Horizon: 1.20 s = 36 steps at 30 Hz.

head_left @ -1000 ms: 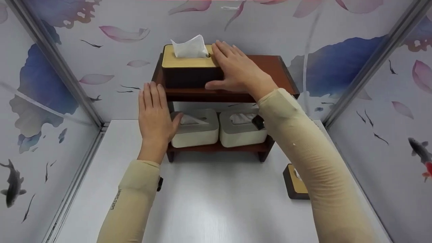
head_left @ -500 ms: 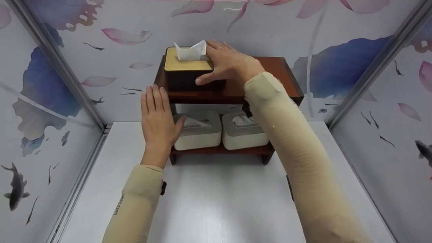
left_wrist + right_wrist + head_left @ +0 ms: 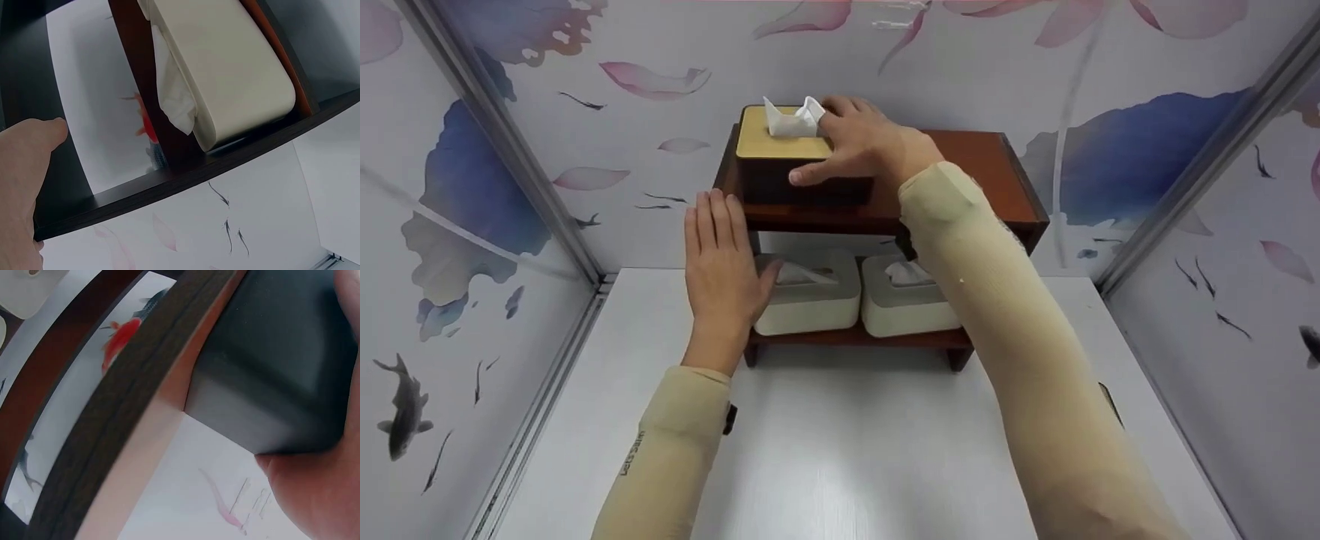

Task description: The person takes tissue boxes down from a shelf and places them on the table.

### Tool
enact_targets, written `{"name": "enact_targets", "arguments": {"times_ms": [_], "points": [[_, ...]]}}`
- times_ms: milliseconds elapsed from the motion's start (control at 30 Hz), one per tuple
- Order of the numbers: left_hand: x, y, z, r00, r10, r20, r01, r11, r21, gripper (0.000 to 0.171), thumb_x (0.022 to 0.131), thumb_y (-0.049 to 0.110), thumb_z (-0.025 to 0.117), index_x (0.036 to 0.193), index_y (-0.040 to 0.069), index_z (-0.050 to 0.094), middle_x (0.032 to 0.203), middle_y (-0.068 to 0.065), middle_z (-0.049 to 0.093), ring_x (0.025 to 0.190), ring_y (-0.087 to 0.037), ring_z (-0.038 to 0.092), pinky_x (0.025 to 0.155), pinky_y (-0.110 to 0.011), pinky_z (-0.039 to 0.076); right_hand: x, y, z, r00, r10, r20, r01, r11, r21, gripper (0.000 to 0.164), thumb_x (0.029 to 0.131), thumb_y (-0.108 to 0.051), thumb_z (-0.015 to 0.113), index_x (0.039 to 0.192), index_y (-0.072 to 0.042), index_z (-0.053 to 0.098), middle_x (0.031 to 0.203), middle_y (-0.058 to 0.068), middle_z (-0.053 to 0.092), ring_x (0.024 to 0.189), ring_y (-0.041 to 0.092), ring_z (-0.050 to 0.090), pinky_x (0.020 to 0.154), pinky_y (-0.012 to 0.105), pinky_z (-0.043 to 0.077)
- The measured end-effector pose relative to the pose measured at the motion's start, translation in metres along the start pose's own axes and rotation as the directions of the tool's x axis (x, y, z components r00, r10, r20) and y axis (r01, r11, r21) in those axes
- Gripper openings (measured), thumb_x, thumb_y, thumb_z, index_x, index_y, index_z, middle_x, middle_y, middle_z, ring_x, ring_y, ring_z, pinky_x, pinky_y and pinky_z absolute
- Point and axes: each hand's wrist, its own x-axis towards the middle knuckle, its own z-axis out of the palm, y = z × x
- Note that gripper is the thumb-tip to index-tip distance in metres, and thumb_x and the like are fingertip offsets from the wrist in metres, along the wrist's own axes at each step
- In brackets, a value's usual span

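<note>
In the head view, a black tissue box (image 3: pixel 780 176) with a yellow lid stands on the left part of a brown two-tier shelf (image 3: pixel 975 165). A white tissue (image 3: pixel 793 124) sticks up from its slot. My right hand (image 3: pixel 870 142) grips the box's right end, thumb across the front and fingers over the top towards the back. The right wrist view shows the palm against the dark box side (image 3: pixel 270 382). My left hand (image 3: pixel 724 262) lies with straight fingers along the shelf's left side; its thumb (image 3: pixel 48 135) shows by the dark side panel in the left wrist view.
Two cream-and-grey tissue boxes, a left one (image 3: pixel 810 304) and a right one (image 3: pixel 904 307), stand on the lower tier. Behind my right forearm, only the edge of another dark box (image 3: pixel 1110 405) shows on the white surface (image 3: pixel 825 450). Patterned walls (image 3: pixel 472 300) enclose both sides and the back.
My right hand has shifted left over the box, and its fingers have bent round the right end. The tissue has been pushed into a different shape. The left hand keeps its place.
</note>
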Motion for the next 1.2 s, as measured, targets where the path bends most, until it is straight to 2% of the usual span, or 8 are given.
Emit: {"name": "enact_targets", "arguments": {"times_ms": [100, 267, 400, 467, 700, 933, 1067, 1200], "points": [[0.0, 0.0, 0.0, 1.0, 0.006, 0.0, -0.006, 1.0, -0.004, 0.109, 0.087, 0.065, 0.056, 0.154, -0.002, 0.002, 0.161, -0.023, 0.007, 0.151, -0.037, 0.006, 0.126, -0.045, 0.006, 0.001, -0.003, -0.001, 0.999, 0.029, 0.019, -0.029, 1.0, 0.002, 0.108, 0.073, -0.079, 0.058, 0.153, -0.012, 0.032, 0.162, 0.011, 0.013, 0.15, 0.032, 0.014, 0.124, 0.046, 0.015], [0.002, -0.002, 0.0, 1.0, 0.006, -0.019, -0.006, 1.0, 0.006, 0.109, 0.087, 0.065, 0.057, 0.153, -0.003, 0.004, 0.16, -0.023, 0.008, 0.151, -0.037, 0.008, 0.126, -0.045, 0.006, 0.002, -0.004, -0.001, 0.999, 0.027, 0.034, -0.027, 1.0, 0.005, 0.108, 0.074, -0.08, 0.057, 0.151, -0.009, 0.034, 0.166, 0.008, 0.0, 0.154, 0.027, 0.0, 0.126, 0.046, 0.002], [0.001, -0.002, 0.0, 1.0, 0.009, -0.015, -0.009, 1.0, 0.013, 0.11, 0.086, 0.066, 0.057, 0.153, -0.003, 0.003, 0.16, -0.023, 0.008, 0.151, -0.037, 0.007, 0.126, -0.045, 0.007, 0.003, -0.003, 0.002, 1.0, 0.006, 0.008, -0.005, 1.0, -0.009, 0.103, 0.074, -0.079, 0.056, 0.145, -0.005, 0.043, 0.166, 0.008, 0.007, 0.154, 0.026, 0.004, 0.124, 0.049, -0.006], [0.001, -0.001, 0.0, 1.0, 0.011, -0.007, -0.011, 1.0, 0.013, 0.11, 0.087, 0.066, 0.056, 0.153, -0.003, 0.003, 0.16, -0.023, 0.008, 0.151, -0.037, 0.007, 0.126, -0.045, 0.007, 0.002, -0.002, 0.003, 1.0, -0.001, -0.002, 0.001, 1.0, -0.017, 0.099, 0.074, -0.079, 0.056, 0.139, -0.005, 0.048, 0.164, 0.01, 0.014, 0.153, 0.028, 0.011, 0.124, 0.05, -0.005], [0.0, -0.001, -0.001, 1.0, 0.009, 0.006, -0.009, 1.0, 0.016, 0.11, 0.086, 0.066, 0.056, 0.154, -0.003, 0.003, 0.161, -0.023, 0.008, 0.151, -0.037, 0.006, 0.126, -0.044, 0.005, -0.003, -0.002, 0.0, 1.0, -0.018, -0.011, 0.018, 1.0, -0.016, 0.082, 0.074, -0.074, 0.063, 0.121, -0.007, 0.056, 0.158, 0.012, 0.028, 0.147, 0.034, 0.024, 0.123, 0.047, 0.017], [-0.002, 0.0, 0.0, 1.0, 0.001, -0.002, -0.001, 1.0, -0.017, 0.111, 0.086, 0.067, 0.056, 0.154, -0.002, 0.002, 0.161, -0.023, 0.007, 0.152, -0.036, 0.006, 0.126, -0.044, 0.006, -0.016, 0.0, -0.001, 1.0, 0.006, -0.004, -0.006, 0.999, 0.041, 0.101, 0.069, -0.07, 0.07, 0.145, -0.009, 0.043, 0.156, 0.01, 0.033, 0.141, 0.03, 0.032, 0.12, 0.045, 0.027], [-0.001, 0.0, 0.0, 1.0, 0.015, 0.012, -0.015, 0.999, -0.044, 0.111, 0.086, 0.068, 0.055, 0.154, -0.001, 0.0, 0.161, -0.023, 0.004, 0.152, -0.036, 0.004, 0.126, -0.045, 0.004, -0.03, 0.007, 0.001, 0.999, -0.025, -0.037, 0.027, 0.997, 0.067, 0.097, 0.068, -0.065, 0.074, 0.143, -0.009, 0.046, 0.151, 0.012, 0.039, 0.136, 0.031, 0.036, 0.117, 0.045, 0.031], [0.0, -0.003, 0.0, 1.0, 0.007, 0.004, -0.007, 0.999, -0.048, 0.112, 0.085, 0.069, 0.055, 0.153, -0.001, 0.0, 0.16, -0.023, 0.004, 0.151, -0.036, 0.004, 0.126, -0.045, 0.004, -0.047, 0.013, 0.003, 0.995, -0.065, -0.076, 0.071, 0.995, 0.076, 0.098, 0.067, -0.064, 0.076, 0.144, -0.012, 0.045, 0.153, 0.011, 0.037, 0.139, 0.032, 0.034, 0.118, 0.048, 0.028]]}}
